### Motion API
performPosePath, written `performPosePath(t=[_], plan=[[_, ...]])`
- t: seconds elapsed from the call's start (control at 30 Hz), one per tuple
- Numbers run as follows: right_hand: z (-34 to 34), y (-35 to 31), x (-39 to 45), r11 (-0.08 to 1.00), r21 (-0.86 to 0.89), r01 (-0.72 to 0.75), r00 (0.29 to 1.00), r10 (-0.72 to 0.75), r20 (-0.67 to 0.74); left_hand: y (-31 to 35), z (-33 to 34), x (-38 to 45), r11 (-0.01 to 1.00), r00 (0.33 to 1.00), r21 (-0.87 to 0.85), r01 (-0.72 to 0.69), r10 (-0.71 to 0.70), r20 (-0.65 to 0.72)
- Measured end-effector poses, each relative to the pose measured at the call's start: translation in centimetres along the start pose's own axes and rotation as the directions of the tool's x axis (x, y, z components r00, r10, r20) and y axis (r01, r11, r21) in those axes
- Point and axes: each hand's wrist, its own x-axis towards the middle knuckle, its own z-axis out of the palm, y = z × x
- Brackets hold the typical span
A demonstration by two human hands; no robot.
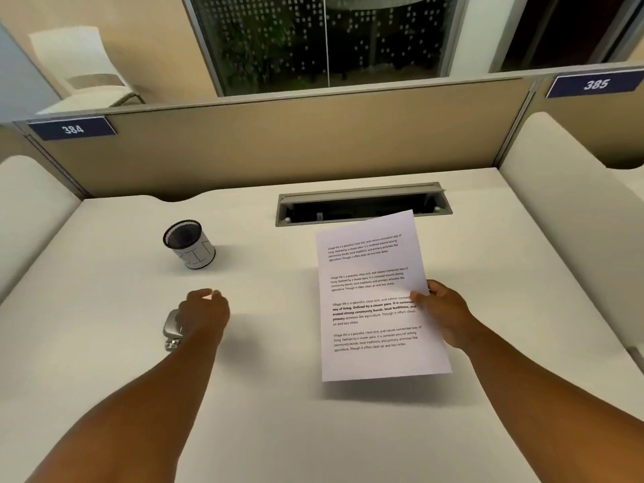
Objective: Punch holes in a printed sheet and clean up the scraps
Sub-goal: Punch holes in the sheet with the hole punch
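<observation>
Paper (376, 301) is the landmark here: a printed sheet with four blocks of text, held clear of the desk (278, 430), its shadow lying on the surface below its near edge. The right hand (442, 315) pinches it at the right margin, thumb on the printed face and fingers behind, so that hand is closed on the sheet. Well to the left of the paper, the left hand (205, 315) lies over a small silver hole punch (172, 329), which sits on the desk; the fingers curl down over it, but whether they have actually closed on it I cannot tell, since the hand hides most of the tool. Further left and beyond the punch stands a mesh cup (190, 244) wrapped in white, probably the place for the scraps. Just beyond the far edge of the paper is an open cable tray (362, 203) set into the desk.

The step in hand looks like bringing punch and sheet together. To do it well, the punch should be gripped firmly and turned so its slot faces the paper's left margin. The sheet should slide in flat and square, deep enough to seat but short of the text. One hand alone lets the sheet droop, so resting it on the desk would steady it. Punching away from the cable tray keeps scraps from dropping in.
</observation>
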Motion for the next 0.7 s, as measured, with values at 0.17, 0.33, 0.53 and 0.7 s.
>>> performPosePath(t=[0.17,0.33,0.53,0.7], plan=[[0.9,0.0,0.9,1.000,-0.009,-0.025,1.000,0.025,0.004,-1.6,-1.1,3.1,0.993,0.989,0.053,0.101,-0.094,-0.116],[1.4,0.1,1.9,0.999,-0.035,-0.039,0.999,0.039,-0.005,-3.2,-1.9,4.8,0.979,0.986,0.127,0.156,-0.148,-0.073],[2.1,0.1,2.2,0.999,-0.002,-0.051,0.999,0.051,0.001,-6.0,-1.5,7.4,0.959,0.976,0.186,0.215,-0.220,0.005],[2.8,0.1,2.3,0.998,0.020,-0.060,0.998,0.060,-0.009,-6.6,-1.7,7.8,0.957,0.973,0.184,0.224,-0.232,0.020]])
